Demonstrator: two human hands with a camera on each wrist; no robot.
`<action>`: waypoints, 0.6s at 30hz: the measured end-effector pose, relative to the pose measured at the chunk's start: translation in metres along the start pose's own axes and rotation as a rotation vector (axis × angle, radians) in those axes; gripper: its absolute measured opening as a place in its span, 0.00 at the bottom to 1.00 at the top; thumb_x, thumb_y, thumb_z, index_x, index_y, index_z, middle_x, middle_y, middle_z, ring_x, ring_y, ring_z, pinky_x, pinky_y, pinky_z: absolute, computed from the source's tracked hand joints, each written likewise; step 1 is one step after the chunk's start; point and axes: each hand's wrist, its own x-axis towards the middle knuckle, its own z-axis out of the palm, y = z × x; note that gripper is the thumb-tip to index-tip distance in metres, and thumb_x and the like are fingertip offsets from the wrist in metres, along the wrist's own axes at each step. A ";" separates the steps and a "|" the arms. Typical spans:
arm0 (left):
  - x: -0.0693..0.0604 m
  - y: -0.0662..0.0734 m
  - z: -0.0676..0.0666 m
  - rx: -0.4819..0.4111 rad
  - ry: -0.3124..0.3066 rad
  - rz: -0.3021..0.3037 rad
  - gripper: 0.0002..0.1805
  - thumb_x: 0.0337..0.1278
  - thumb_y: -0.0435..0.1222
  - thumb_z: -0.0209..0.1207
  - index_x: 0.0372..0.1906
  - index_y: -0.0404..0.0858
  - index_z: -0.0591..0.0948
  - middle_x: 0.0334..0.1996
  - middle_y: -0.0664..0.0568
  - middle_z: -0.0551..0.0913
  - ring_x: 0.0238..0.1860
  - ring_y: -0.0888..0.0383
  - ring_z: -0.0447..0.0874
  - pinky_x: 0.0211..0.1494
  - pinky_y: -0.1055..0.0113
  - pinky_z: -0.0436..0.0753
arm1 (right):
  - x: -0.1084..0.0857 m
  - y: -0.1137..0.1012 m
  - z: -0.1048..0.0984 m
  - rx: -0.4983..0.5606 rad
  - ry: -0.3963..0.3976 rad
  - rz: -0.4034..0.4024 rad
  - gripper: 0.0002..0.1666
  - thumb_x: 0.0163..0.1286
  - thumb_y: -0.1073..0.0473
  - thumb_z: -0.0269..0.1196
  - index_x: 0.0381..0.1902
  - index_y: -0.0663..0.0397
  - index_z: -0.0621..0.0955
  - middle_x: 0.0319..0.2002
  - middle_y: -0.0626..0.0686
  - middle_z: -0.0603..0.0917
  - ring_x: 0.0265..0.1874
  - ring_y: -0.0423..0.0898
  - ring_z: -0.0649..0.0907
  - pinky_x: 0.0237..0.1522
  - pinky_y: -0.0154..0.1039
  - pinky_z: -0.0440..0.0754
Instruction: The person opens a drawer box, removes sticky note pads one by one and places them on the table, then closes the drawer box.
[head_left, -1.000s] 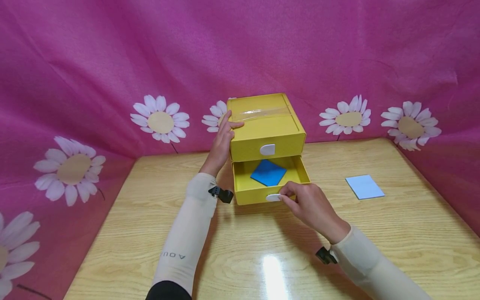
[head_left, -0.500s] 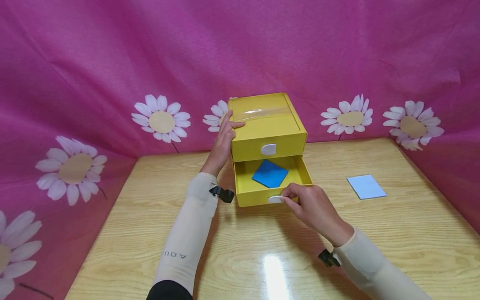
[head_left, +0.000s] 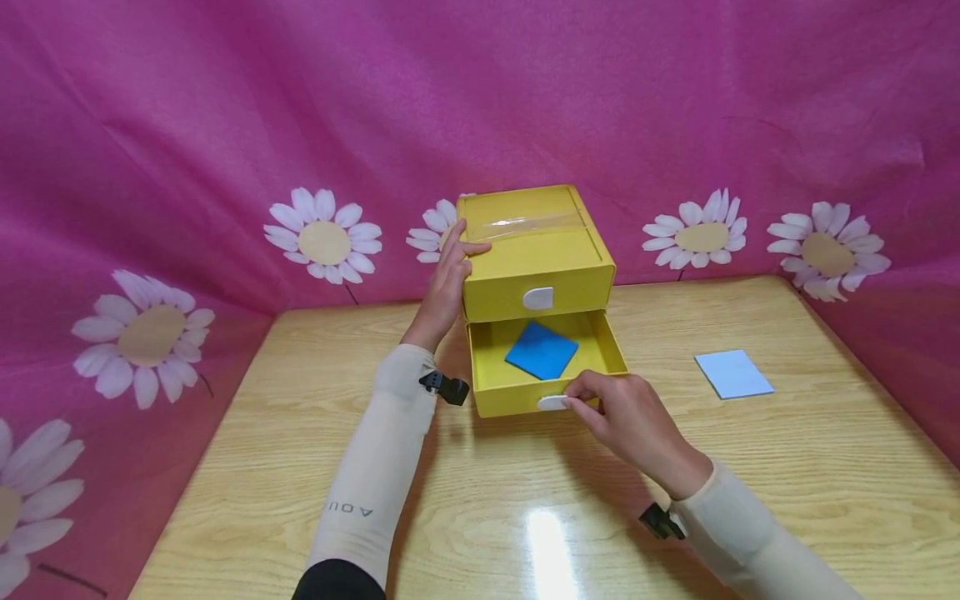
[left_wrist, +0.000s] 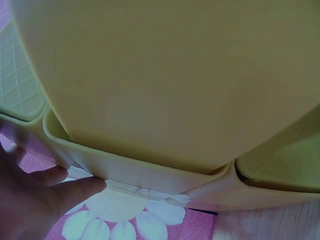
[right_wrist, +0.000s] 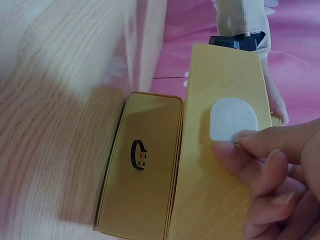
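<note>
A yellow drawer box [head_left: 540, 254] stands at the back of the table. Its lower drawer [head_left: 506, 402] is pulled partway out, with a blue square piece [head_left: 542, 351] lying flat inside. My right hand [head_left: 633, 423] pinches the white tab handle [head_left: 552, 402] on that drawer's front; thumb and finger meet at the tab in the right wrist view. My left hand [head_left: 444, 287] rests against the box's left side and top edge, fingers extended. In the left wrist view this hand [left_wrist: 35, 200] touches the box near a strip of clear tape.
A pale blue square [head_left: 733, 374] lies on the wooden table [head_left: 330, 433] to the right. Beside the pulled drawer in the right wrist view is a set-back yellow panel [right_wrist: 142, 175] with a black mark. Behind hangs a pink cloth [head_left: 525, 92] with daisies.
The lower drawer has slid slightly further out toward me, carrying the blue square, with my right hand still pinching its tab. My left hand has stayed on the box.
</note>
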 end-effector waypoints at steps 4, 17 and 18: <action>0.000 -0.001 0.000 0.007 0.005 -0.002 0.25 0.66 0.36 0.35 0.60 0.36 0.75 0.77 0.52 0.45 0.75 0.55 0.43 0.72 0.50 0.50 | -0.001 -0.001 0.000 -0.003 -0.001 0.003 0.05 0.58 0.61 0.70 0.30 0.49 0.83 0.22 0.41 0.82 0.11 0.34 0.66 0.15 0.32 0.65; -0.002 0.000 0.002 0.023 0.028 0.030 0.26 0.63 0.42 0.36 0.59 0.39 0.76 0.77 0.55 0.47 0.74 0.63 0.44 0.72 0.53 0.51 | -0.005 -0.003 -0.001 -0.005 0.011 -0.024 0.05 0.58 0.62 0.70 0.29 0.49 0.83 0.22 0.41 0.83 0.12 0.32 0.66 0.15 0.31 0.66; -0.002 0.000 0.002 0.023 0.029 0.030 0.26 0.63 0.41 0.36 0.58 0.39 0.76 0.77 0.55 0.47 0.74 0.63 0.44 0.72 0.53 0.51 | -0.006 -0.003 -0.001 -0.005 0.012 -0.024 0.05 0.58 0.62 0.70 0.29 0.49 0.83 0.23 0.41 0.83 0.12 0.31 0.67 0.15 0.31 0.67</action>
